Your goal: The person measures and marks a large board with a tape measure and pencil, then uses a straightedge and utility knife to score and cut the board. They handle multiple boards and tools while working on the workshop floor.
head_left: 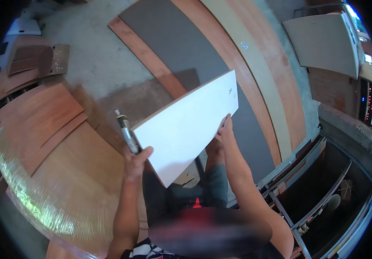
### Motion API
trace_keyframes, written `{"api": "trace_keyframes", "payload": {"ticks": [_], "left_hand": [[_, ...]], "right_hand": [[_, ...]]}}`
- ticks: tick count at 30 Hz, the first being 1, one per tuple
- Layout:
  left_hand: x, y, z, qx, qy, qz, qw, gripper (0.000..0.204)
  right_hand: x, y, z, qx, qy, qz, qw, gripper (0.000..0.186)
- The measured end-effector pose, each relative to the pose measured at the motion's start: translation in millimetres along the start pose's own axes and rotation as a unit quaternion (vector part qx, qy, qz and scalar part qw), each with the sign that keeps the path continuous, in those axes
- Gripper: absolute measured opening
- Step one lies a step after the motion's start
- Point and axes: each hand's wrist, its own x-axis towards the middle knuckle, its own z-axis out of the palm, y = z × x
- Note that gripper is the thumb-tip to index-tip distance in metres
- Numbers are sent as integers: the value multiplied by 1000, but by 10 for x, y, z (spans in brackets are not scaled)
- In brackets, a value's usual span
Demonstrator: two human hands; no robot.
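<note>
A white rectangular board (188, 125) with a light brown edge is held tilted in front of my legs, with small dark marks near its right end. My left hand (138, 157) is closed on a silver cylindrical tool (126, 131) with a black-and-yellow band, its thumb also gripping the board's left end. My right hand (223, 127) grips the board's lower right edge, with some fingers hidden behind it.
Long grey (160, 39) and wood-coloured panels (276, 108) lie on the concrete floor (78, 39). Plastic-wrapped plywood sheets (82, 168) are stacked at left. A dark metal-framed bin (302, 198) stands at lower right, equipment with lit indicators (369, 101) at far right.
</note>
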Motion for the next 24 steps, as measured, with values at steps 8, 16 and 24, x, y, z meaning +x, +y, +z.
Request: {"api": "trace_keyframes", "payload": {"ticks": [8,16,24], "left_hand": [[2036,-2649,-530,-94,365,-98,921,51],[2803,-4670,-393,-47,471,-104,875,59],[3220,-5346,-623,-88,459,-56,882,66]], "right_hand": [[1777,105,524,-118,224,-137,958,87],[3466,46,3,-165,167,-247,940,83],[3535,-1277,-327,-618,78,-446,642,47]]}}
